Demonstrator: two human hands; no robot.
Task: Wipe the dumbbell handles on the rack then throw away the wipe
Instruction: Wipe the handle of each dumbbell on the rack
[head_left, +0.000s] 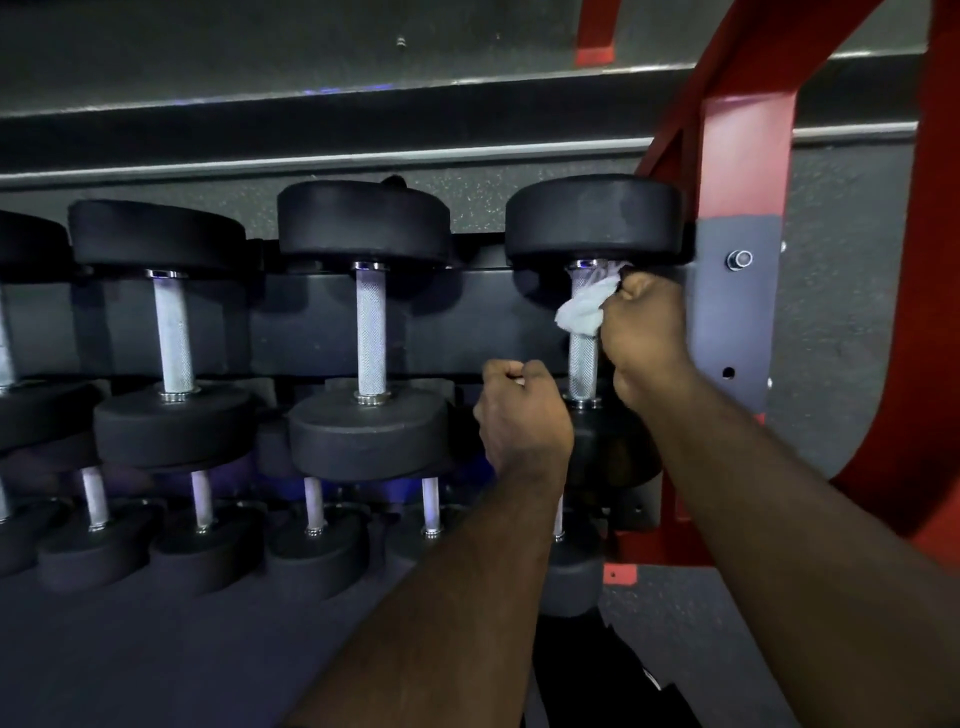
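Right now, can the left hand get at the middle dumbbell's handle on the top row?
Probably yes: the left hand, a closed fist, sits just right of that handle, with nothing between them.

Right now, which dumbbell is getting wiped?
The rightmost dumbbell on the upper shelf, beside the red rack post. Only its handle has the white wipe pressed on it by the right hand.

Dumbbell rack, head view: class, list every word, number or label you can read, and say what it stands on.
None can be read. The dumbbell heads show plain black rims, and the red frame, grey plate and wipe show no lettering.
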